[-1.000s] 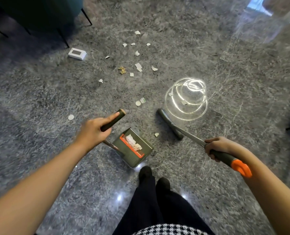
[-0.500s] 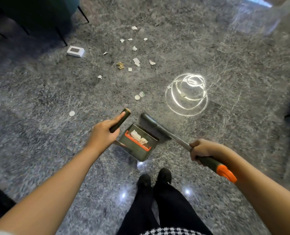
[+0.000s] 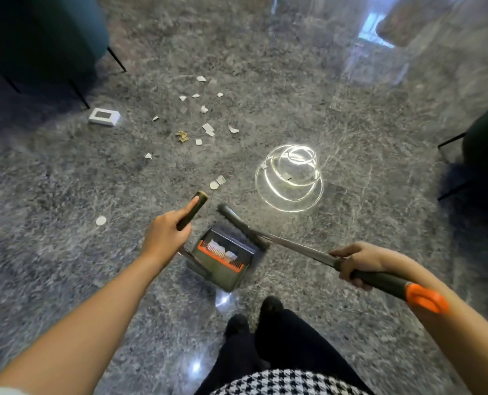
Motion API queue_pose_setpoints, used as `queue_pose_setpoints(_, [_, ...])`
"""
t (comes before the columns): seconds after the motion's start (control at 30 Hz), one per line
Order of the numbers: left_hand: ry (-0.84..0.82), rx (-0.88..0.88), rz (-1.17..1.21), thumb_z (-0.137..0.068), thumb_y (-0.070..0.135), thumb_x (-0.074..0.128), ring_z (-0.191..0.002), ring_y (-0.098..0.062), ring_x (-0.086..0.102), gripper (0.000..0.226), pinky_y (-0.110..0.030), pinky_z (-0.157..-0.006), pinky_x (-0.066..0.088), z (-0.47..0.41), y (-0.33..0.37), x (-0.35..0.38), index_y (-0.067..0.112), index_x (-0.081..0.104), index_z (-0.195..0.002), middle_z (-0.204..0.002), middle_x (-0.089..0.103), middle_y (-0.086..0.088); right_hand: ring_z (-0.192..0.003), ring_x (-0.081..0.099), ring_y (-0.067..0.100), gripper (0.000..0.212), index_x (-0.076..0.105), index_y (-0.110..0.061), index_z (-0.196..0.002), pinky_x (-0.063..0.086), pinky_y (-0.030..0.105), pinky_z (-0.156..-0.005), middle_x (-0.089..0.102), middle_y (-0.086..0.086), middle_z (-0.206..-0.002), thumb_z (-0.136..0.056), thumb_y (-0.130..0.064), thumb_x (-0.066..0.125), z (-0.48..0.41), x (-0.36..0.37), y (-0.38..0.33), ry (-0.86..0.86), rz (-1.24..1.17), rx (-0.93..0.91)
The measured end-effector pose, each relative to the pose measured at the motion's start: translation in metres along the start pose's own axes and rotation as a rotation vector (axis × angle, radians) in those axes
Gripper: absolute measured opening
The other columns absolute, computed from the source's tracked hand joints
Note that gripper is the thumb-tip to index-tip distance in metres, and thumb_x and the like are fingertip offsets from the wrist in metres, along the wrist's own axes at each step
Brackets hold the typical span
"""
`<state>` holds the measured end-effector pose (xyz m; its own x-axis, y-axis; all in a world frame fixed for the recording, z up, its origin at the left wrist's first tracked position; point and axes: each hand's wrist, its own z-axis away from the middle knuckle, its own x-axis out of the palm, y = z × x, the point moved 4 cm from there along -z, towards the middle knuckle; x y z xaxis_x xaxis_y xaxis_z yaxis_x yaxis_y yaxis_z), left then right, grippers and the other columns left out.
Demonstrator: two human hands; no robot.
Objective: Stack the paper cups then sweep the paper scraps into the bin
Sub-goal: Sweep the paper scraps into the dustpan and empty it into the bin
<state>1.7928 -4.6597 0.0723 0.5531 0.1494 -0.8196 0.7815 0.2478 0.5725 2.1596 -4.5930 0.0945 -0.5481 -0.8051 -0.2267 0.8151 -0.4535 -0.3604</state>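
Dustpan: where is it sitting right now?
Head view, centre: the dustpan rests on the floor just ahead of the person's shoes, its handle gripped by the left hand, with the broom head at its far right edge.

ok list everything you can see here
floor: one, grey marble, all around
dustpan: one, dark with orange comb, on the floor, centre
scraps: a dozen or more, white, one yellowish, scattered beyond the dustpan, a few in it
broom: one, dark head, metal shaft, orange end, head at the dustpan's far edge
box: one, white, on the floor at left
chairs: two, teal top left, dark at right edge
glare: one, bright rings, on the floor at right
left hand: one, grips the dustpan handle
right hand: one, grips the broom handle
legs: two, black, bottom centre
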Motion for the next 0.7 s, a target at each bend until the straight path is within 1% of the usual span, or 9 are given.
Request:
queue_pose_setpoints(0.07, [0.003,0.005,0.005,-0.083,0.003,0.062,-0.069,-0.03,0.058,0.069,-0.034,-0.056,0.034,-0.007,-0.001,-0.002,0.03,0.029,-0.137,-0.076,0.062,-0.013,-0.024,0.041,0.012,0.052,0.05,-0.003,-0.127,0.034,0.015,-0.029,0.044,0.005,-0.034,-0.079,0.015,0.049,-0.004,-0.008,-0.002,0.048,-0.034,0.006])
queue_pose_setpoints(0.13, [0.019,0.009,0.007,-0.083,0.003,0.062,-0.068,-0.032,0.058,0.069,-0.037,-0.059,0.037,-0.017,-0.001,-0.004,0.029,0.03,-0.137,-0.074,0.061,-0.014,-0.025,0.04,0.012,0.047,0.051,0.004,-0.126,0.034,0.015,-0.029,0.045,0.007,-0.037,-0.08,0.014,0.048,-0.011,-0.019,-0.008,0.086,-0.046,0.009])
queue_pose_setpoints(0.23, [0.046,0.002,0.003,-0.083,0.004,0.063,-0.063,-0.028,0.055,0.068,-0.033,-0.055,0.033,-0.035,-0.002,-0.006,0.031,0.031,-0.137,-0.072,0.059,-0.011,-0.024,0.04,0.013,0.039,0.051,0.016,-0.119,0.034,0.016,-0.028,0.045,0.008,-0.034,-0.08,0.014,0.049,-0.031,-0.045,-0.02,0.157,-0.049,0.009])
queue_pose_setpoints(0.33, [0.063,-0.028,0.014,-0.082,0.001,0.063,-0.062,-0.024,0.052,0.069,-0.032,-0.057,0.032,-0.059,-0.006,-0.006,0.028,0.031,-0.137,-0.071,0.057,-0.006,-0.023,0.041,0.015,0.021,0.059,0.014,-0.098,0.034,0.016,-0.028,0.045,0.009,-0.033,-0.079,0.014,0.051,-0.056,-0.079,-0.032,0.234,-0.073,0.03])
queue_pose_setpoints(0.4, [0.085,-0.057,0.007,-0.081,-0.001,0.064,-0.061,-0.024,0.052,0.069,-0.033,-0.056,0.033,-0.076,-0.009,-0.005,0.026,0.032,-0.137,-0.07,0.057,-0.007,-0.023,0.042,0.016,0.007,0.058,0.009,-0.079,0.035,0.016,-0.028,0.046,0.009,-0.032,-0.078,0.012,0.053,-0.075,-0.105,-0.042,0.285,-0.088,0.048])
queue_pose_setpoints(0.5, [0.109,-0.1,-0.005,-0.08,-0.001,0.065,-0.058,-0.023,0.052,0.07,-0.033,-0.05,0.033,-0.104,-0.01,-0.002,0.024,0.033,-0.137,-0.066,0.057,-0.009,-0.023,0.042,0.017,0.019,0.054,0.004,-0.06,0.035,0.016,-0.029,0.047,0.009,-0.032,-0.078,0.01,0.054,-0.103,-0.143,-0.058,0.333,-0.096,0.079])
queue_pose_setpoints(0.57, [0.125,-0.133,-0.005,-0.081,-0.001,0.065,-0.055,-0.018,0.049,0.068,-0.029,-0.049,0.035,-0.124,-0.009,0.001,0.026,0.035,-0.136,-0.062,0.054,-0.004,-0.022,0.043,0.017,0.023,0.051,0.003,-0.056,0.035,0.016,-0.029,0.047,0.01,-0.031,-0.078,0.009,0.054,-0.122,-0.166,-0.07,0.353,-0.125,0.102])
queue_pose_setpoints(0.6, [0.131,-0.15,-0.007,-0.08,0.0,0.066,-0.055,-0.019,0.049,0.068,-0.031,-0.049,0.035,-0.132,-0.009,0.001,0.027,0.037,-0.136,-0.062,0.054,-0.003,-0.023,0.044,0.017,0.024,0.05,0.003,-0.056,0.036,0.017,-0.031,0.047,0.01,-0.032,-0.079,0.009,0.054,-0.131,-0.175,-0.076,0.349,-0.149,0.116])
queue_pose_setpoints(0.7, [0.15,-0.17,-0.026,-0.077,-0.002,0.069,-0.062,-0.029,0.058,0.064,-0.037,-0.054,0.038,-0.152,-0.005,0.0,0.019,0.047,-0.133,-0.071,0.064,-0.012,-0.026,0.045,0.019,0.027,0.047,0.002,-0.054,0.038,0.022,-0.035,0.048,0.011,-0.036,-0.079,0.008,0.051,-0.155,-0.196,-0.099,0.341,-0.216,0.137])
